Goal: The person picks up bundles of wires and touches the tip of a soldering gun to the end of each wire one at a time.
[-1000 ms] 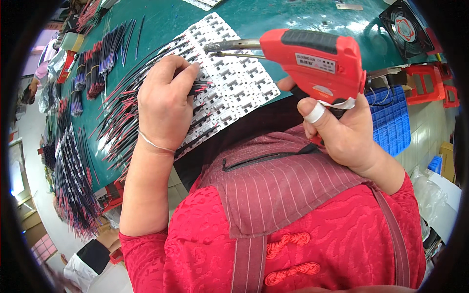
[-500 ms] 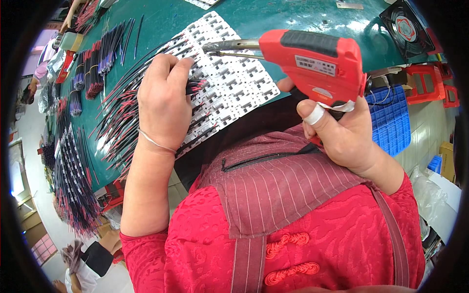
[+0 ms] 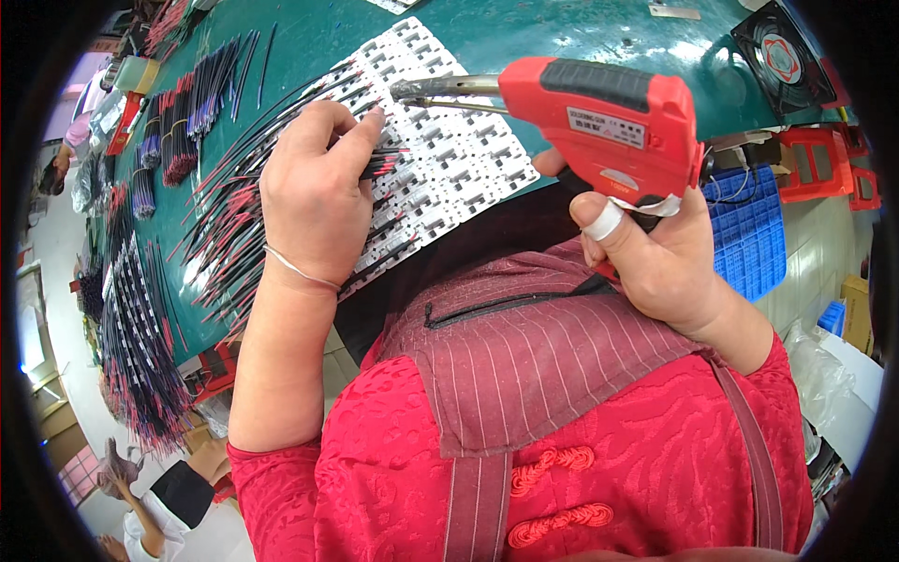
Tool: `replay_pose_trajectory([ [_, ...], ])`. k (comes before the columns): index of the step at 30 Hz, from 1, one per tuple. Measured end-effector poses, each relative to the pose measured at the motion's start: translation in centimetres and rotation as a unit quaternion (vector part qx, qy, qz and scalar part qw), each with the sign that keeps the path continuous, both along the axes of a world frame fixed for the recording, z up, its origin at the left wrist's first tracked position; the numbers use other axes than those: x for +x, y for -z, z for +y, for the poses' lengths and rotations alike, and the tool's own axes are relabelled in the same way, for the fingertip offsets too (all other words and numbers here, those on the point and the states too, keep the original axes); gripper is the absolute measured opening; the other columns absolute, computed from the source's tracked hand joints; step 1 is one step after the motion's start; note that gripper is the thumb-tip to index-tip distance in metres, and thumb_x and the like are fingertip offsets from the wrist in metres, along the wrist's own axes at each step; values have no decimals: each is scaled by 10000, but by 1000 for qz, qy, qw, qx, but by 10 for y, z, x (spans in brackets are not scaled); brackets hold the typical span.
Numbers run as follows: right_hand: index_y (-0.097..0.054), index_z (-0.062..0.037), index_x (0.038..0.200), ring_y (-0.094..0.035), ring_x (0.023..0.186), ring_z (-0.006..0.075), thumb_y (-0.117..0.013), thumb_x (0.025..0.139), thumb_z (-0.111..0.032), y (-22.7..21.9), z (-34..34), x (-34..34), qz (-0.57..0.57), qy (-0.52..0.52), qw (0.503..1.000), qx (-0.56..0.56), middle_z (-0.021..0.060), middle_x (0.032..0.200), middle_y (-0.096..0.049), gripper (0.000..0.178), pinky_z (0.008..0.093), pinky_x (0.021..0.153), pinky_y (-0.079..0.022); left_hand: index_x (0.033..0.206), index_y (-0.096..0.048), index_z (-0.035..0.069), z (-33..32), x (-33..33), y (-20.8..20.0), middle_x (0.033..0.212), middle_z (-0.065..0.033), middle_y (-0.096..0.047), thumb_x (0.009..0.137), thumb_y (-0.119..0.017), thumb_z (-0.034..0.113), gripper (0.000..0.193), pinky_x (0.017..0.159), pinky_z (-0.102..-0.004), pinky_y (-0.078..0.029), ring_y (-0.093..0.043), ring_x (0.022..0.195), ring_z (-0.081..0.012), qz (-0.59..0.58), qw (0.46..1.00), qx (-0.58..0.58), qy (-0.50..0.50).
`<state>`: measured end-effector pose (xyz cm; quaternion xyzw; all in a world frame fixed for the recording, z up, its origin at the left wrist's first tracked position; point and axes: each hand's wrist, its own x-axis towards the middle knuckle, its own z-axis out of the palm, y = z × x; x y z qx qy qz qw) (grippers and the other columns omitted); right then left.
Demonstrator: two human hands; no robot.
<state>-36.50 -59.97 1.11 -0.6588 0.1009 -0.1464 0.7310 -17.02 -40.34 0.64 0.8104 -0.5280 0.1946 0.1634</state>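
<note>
My right hand (image 3: 655, 253) is wrapped round the handle of a red and black soldering gun (image 3: 599, 117), with white tape on the thumb. The gun's metal tip reaches left over a white board of repeated small parts (image 3: 468, 155). My left hand (image 3: 318, 183) is closed, thumb and forefinger nearly together by the tip. Ends of thin black and red wires (image 3: 382, 166) poke out of its grip. More wires (image 3: 225, 253) fan out beneath and left of that hand, several lying across the board. What the left fingertips pinch is partly hidden.
Bundled wires (image 3: 178, 131) lie at the far left of the green table (image 3: 581, 33), and a thick bunch (image 3: 140, 347) hangs over its left edge. A black fan (image 3: 777, 56) stands at the far right, above a blue crate (image 3: 749, 229). Another person (image 3: 154, 515) is at lower left.
My left hand has shifted slightly, its thumb and forefinger a little higher and further right. The soldering gun stays almost still. The person at lower left has moved an arm.
</note>
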Motion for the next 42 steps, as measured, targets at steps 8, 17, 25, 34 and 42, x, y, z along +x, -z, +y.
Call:
replay_pose_trajectory([
  [8, -546, 3, 1290, -550, 628, 55, -633, 951, -68, 6, 0, 3, -28, -14, 998, -62, 145, 1169, -667, 357, 213, 532, -476, 971, -727, 62, 0, 0, 0, 866, -77, -600, 590, -691, -77, 407, 685, -365, -519, -622, 787, -263, 12, 1000, 9, 3],
  [17, -616, -1, 1157, -601, 774, 88, -665, 919, -17, 6, 1, 2, 7, -6, 999, -47, 85, 1044, -680, 244, 246, 687, -492, 961, -727, 65, -1, 0, 0, 861, -73, -588, 617, -707, -65, 369, 663, -366, -510, -613, 765, -257, 12, 1000, 15, 2],
  [25, -635, -6, 1142, -638, 964, 121, -689, 885, 31, 5, 3, 5, -11, 11, 1000, -21, 71, 1062, -696, 265, 288, 867, -511, 942, -730, 74, -1, 3, 1, 840, -76, -588, 672, -666, -49, 303, 648, -366, -511, -614, 759, -258, -9, 1000, 5, 6],
  [34, -628, 6, 1155, -641, 976, 129, -693, 884, 26, 3, 4, 4, 9, 8, 1000, -24, 72, 1066, -696, 279, 293, 877, -512, 935, -733, 81, -1, 3, 2, 838, -76, -591, 690, -658, -34, 281, 647, -368, -515, -616, 754, -257, -13, 1000, 4, 2],
  [42, -627, 10, 1141, -643, 947, 125, -702, 884, 12, 5, 4, 4, -2, 7, 1000, -5, 73, 1052, -695, 268, 285, 860, -509, 935, -733, 83, -1, 3, 1, 831, -75, -584, 679, -655, -39, 293, 650, -365, -515, -615, 756, -256, -14, 1000, 6, 2],
])
